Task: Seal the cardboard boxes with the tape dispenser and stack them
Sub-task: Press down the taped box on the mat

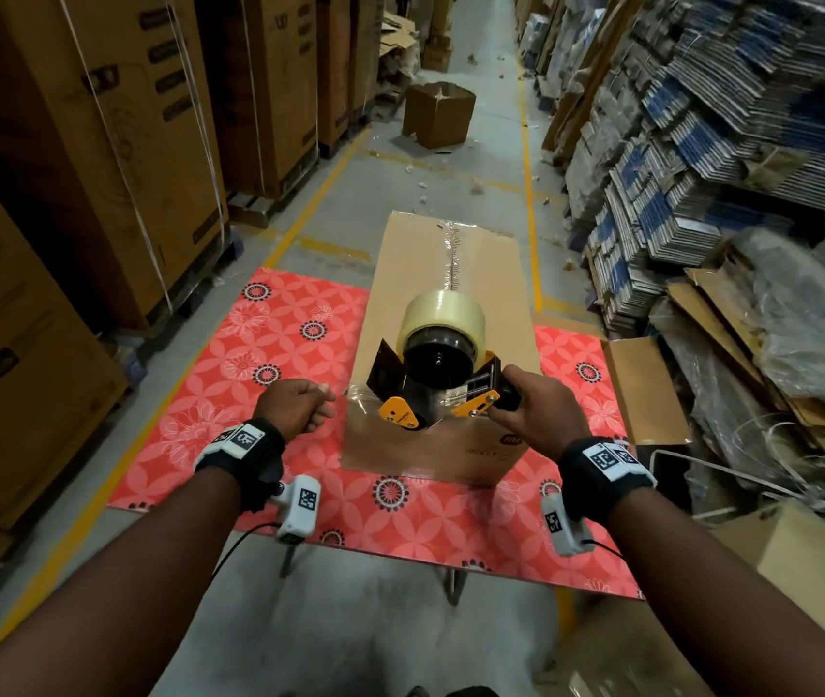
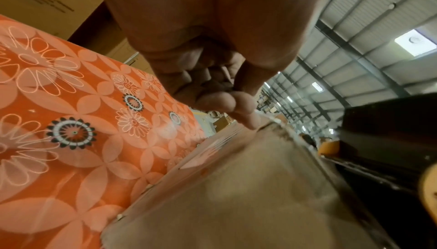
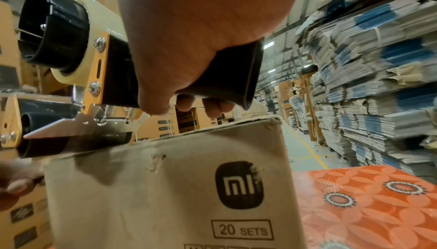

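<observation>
Head view shows a cardboard box [image 1: 450,314] standing lengthwise on a table [image 1: 229,394] covered in a red flowered sheet, its near end close to the table's near edge and its far end reaching past the far edge. A strip of clear tape [image 1: 452,259] runs along the top seam from the far end toward the tape dispenser [image 1: 443,364], which sits at the box's near top edge with its roller on the cardboard. The right hand [image 1: 533,410] is wrapped around the dispenser's black handle, fingers curled under it, as the right wrist view confirms. The left hand [image 1: 299,402] is just beside the box's near left corner, fingers curled in with the thumb against them; the left wrist view shows a fingertip touching the corner edge, but I cannot tell whether it pinches any tape. The step in hand looks like finishing the seam strip: carrying the tape over the near edge and down the front face, then cutting it. To do that well, I would keep the roller pressed flat so the tape stays centred on the seam, hold the box steady with the left hand so it does not slide on the smooth sheet, tilt the dispenser so its blade bites cleanly, and rub the tail down. Another open box [image 1: 646,389] waits at the table's right edge.
</observation>
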Demonstrator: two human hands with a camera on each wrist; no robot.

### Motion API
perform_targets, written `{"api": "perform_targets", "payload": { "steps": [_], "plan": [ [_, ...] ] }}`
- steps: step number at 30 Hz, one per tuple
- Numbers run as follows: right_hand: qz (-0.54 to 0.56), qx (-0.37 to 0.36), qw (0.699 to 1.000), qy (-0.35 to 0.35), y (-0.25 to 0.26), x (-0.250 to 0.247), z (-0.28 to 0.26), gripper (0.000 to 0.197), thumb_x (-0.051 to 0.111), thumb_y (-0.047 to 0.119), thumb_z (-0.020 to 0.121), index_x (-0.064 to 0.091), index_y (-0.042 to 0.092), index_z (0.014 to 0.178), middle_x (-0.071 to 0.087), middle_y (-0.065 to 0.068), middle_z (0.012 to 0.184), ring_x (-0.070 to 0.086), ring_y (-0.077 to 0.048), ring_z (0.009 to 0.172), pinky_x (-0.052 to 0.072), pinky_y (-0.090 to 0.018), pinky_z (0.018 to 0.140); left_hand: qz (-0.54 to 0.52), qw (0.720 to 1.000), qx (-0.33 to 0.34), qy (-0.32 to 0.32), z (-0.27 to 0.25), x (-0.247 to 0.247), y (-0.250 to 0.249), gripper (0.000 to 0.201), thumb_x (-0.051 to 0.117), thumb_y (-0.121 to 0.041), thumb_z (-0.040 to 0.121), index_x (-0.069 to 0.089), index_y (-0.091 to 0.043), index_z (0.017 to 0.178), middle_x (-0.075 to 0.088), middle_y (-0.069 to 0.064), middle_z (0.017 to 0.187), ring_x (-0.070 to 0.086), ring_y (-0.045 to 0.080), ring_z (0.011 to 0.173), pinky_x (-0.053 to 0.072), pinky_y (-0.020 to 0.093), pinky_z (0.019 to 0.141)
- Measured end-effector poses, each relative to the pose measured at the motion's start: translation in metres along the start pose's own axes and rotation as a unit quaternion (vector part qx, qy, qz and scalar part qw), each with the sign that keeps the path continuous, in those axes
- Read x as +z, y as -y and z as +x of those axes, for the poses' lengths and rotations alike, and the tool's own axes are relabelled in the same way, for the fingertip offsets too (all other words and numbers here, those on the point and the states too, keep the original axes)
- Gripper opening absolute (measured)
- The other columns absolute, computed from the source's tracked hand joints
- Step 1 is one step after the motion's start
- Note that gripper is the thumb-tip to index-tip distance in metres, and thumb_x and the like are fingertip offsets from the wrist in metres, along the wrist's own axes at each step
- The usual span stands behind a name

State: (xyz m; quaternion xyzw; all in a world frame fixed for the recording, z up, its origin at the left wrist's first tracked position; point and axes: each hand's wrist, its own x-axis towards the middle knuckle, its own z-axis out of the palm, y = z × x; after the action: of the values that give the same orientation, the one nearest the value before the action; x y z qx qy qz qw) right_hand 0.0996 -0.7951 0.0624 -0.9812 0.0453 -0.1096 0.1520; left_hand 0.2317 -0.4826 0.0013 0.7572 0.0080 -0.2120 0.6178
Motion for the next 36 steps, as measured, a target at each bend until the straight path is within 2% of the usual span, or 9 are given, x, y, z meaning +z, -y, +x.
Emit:
{"api": "perform_targets", "payload": {
  "steps": [6,11,14,16,19,21,26,30,36],
  "plan": [
    [-0.022,-0.011,0.999,0.028,-0.002,0.004,0.001,0.027,0.075,0.026,0.076,0.052,0.023,0.089,0.054,0.006,0.071,0.058,-0.025,0.067,0.038,-0.032,0.052,0.054,0.997,-0.049,0.014,0.007,0.030,0.012,0.025,0.045,-0.015,0.099,0.058,-0.006,0.080,0.058,0.008,0.063,0.047,0.017,0.046,0.036,0.021,0.043],
    [-0.028,-0.022,0.999,0.027,-0.005,0.005,0.002,0.028,0.076,0.025,0.077,0.054,0.019,0.092,0.064,-0.003,0.077,0.059,-0.027,0.069,0.033,-0.030,0.054,0.095,0.987,-0.124,0.043,0.013,0.035,0.032,0.041,0.042,-0.036,0.100,0.058,-0.003,0.083,0.058,0.008,0.054,0.051,0.023,0.045,0.036,0.023,0.044],
    [-0.025,-0.025,0.999,0.022,-0.006,0.007,0.001,0.027,0.076,0.026,0.078,0.055,0.020,0.094,0.065,-0.002,0.079,0.060,-0.026,0.070,0.033,-0.029,0.054,0.231,0.970,-0.071,0.013,0.009,0.022,0.026,0.035,0.054,-0.025,0.093,0.057,-0.016,0.060,0.055,0.003,0.055,0.052,0.023,0.056,0.043,0.028,0.059],
    [-0.023,-0.028,0.999,0.017,-0.008,0.008,0.001,0.027,0.077,0.027,0.077,0.056,0.021,0.095,0.066,-0.002,0.078,0.061,-0.026,0.070,0.034,-0.029,0.053,0.238,0.971,0.006,-0.033,0.007,0.014,0.008,0.038,0.058,-0.021,0.089,0.052,-0.017,0.051,0.052,-0.002,0.051,0.051,0.021,0.054,0.041,0.027,0.060],
    [-0.009,-0.030,0.999,0.025,-0.011,0.007,0.004,0.029,0.077,0.030,0.076,0.053,0.023,0.091,0.064,0.000,0.074,0.061,-0.025,0.068,0.040,-0.032,0.051,0.191,0.976,0.086,-0.061,0.002,0.015,-0.022,0.020,0.067,-0.028,0.086,0.056,-0.022,0.070,0.059,-0.006,0.067,0.056,0.016,0.066,0.042,0.027,0.062],
    [0.007,-0.031,0.999,0.030,-0.012,0.007,0.006,0.032,0.078,0.032,0.077,0.047,0.026,0.087,0.058,0.007,0.070,0.059,-0.022,0.065,0.036,-0.030,0.051,0.243,0.962,0.116,-0.038,-0.001,0.026,-0.032,0.012,0.069,-0.020,0.083,0.059,-0.021,0.077,0.058,-0.009,0.071,0.055,0.012,0.070,0.035,0.017,0.056],
    [0.024,-0.016,0.996,0.082,-0.015,0.010,0.011,0.041,0.084,0.041,0.074,0.055,0.019,0.095,0.064,0.005,0.078,0.059,-0.019,0.072,0.040,-0.032,0.055,0.277,0.951,0.131,-0.048,-0.001,0.038,-0.031,0.015,0.070,-0.009,0.083,0.059,-0.019,0.082,0.056,-0.008,0.071,0.053,0.015,0.072,0.030,0.010,0.052],
    [0.027,-0.037,0.995,0.093,-0.020,0.007,0.008,0.040,0.082,0.046,0.074,0.060,0.024,0.098,0.061,0.008,0.074,0.059,-0.020,0.072,0.037,-0.030,0.053,0.292,0.944,0.137,-0.065,-0.004,0.043,-0.031,0.016,0.065,-0.005,0.084,0.058,-0.019,0.080,0.057,-0.005,0.072,0.056,0.019,0.075,0.034,0.023,0.060],
    [-0.015,-0.045,0.997,0.064,-0.053,-0.013,-0.006,0.035,0.081,0.040,0.077,0.060,0.025,0.101,0.071,0.002,0.087,0.063,-0.021,0.078,0.035,-0.030,0.055,0.273,0.950,0.130,-0.084,-0.010,0.047,-0.029,0.011,0.070,-0.012,0.084,0.061,-0.016,0.080,0.060,-0.002,0.075,0.056,0.018,0.077,0.036,0.025,0.068]
  ]
}}
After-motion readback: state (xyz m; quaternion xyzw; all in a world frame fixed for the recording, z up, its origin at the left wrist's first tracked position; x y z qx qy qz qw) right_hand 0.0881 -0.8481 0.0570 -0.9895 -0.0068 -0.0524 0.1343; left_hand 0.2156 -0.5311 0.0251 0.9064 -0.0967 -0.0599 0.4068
